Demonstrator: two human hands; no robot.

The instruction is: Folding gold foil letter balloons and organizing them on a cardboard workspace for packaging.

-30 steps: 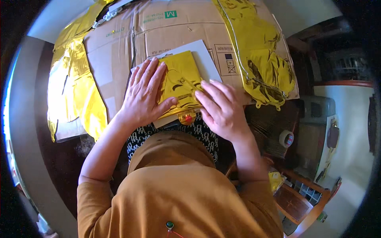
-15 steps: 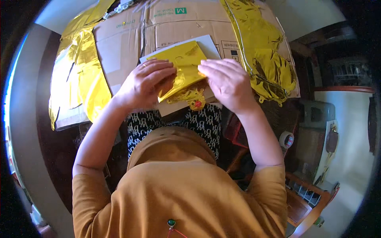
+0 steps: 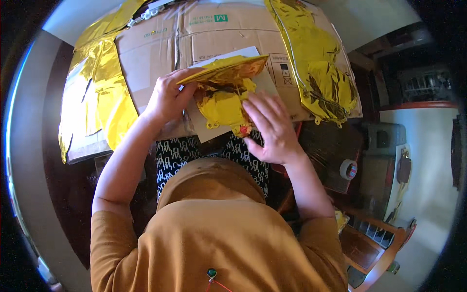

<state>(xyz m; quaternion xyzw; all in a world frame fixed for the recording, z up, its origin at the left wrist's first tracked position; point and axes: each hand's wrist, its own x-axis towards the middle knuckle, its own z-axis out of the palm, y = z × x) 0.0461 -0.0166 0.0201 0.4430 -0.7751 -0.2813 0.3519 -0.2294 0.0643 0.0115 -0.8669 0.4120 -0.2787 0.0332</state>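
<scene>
My left hand is closed on the left edge of a shiny gold foil sheet, its thumb underneath. The sheet is lifted and tilted up along its near side. Below it lies a crumpled gold foil piece with small looped tabs and a red spot on its near edge. My right hand rests with fingers stretched out at the right side of this piece, thumb apart near the red spot. Under the foil is a pale card, mostly covered. Whether the sheet and the lower piece are joined, I cannot tell.
A flattened cardboard sheet covers the work surface. Long gold foil pieces lie at its left and right, the right one with a pale cord along it. A tape roll and a wooden chair are at the right.
The gold sheet's near side has come up, baring more of the foil piece beneath. My right hand has moved nearer to me, off the sheet and onto that piece.
</scene>
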